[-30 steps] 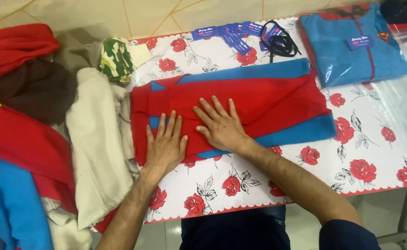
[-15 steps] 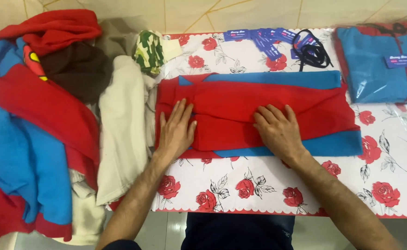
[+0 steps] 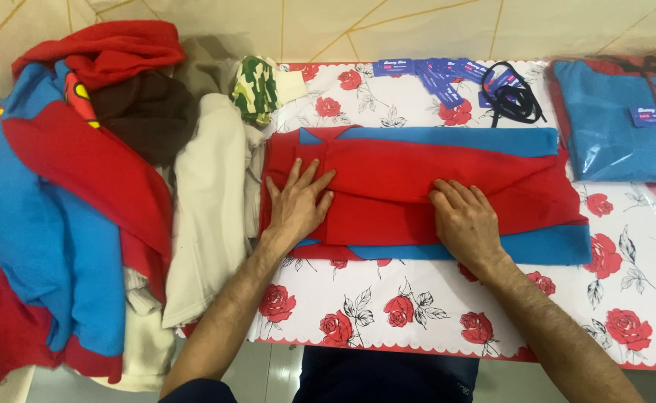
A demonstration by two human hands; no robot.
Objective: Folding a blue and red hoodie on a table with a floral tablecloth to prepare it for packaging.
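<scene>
1. The person's left hand (image 3: 298, 203) lies palm down with fingers spread apart, pressed flat on the left end of a folded red and blue garment (image 3: 425, 194); nothing is grasped. The forearm runs from the near edge of the table up and slightly to the right.
2. The right hand (image 3: 466, 220) also lies palm down on the garment, a little right of its middle — fingers held loosely together, pointing toward the far left, flat and gripping nothing. Its forearm comes in from the near right corner.
3. The garment is a long, soft, fleece-like rectangle lying across the middle of the table, red on top with blue bands along its far and near edges.
4. The table is covered by a smooth white tablecloth (image 3: 387, 306) printed with red roses, edged in red scallops at the near side.
5. At the left edge sits a heap of clothes (image 3: 74, 194) — thick red, blue, brown and cream fabrics, rumpled — with a small camouflage-patterned piece (image 3: 253, 89) at its far side.
6. Along the far edge lie a fan of small blue card tags (image 3: 432, 72) and a tangle of black cords (image 3: 513, 95) just beside them.
7. At the far right corner rests a folded blue garment in a glossy clear plastic bag (image 3: 619, 123).
</scene>
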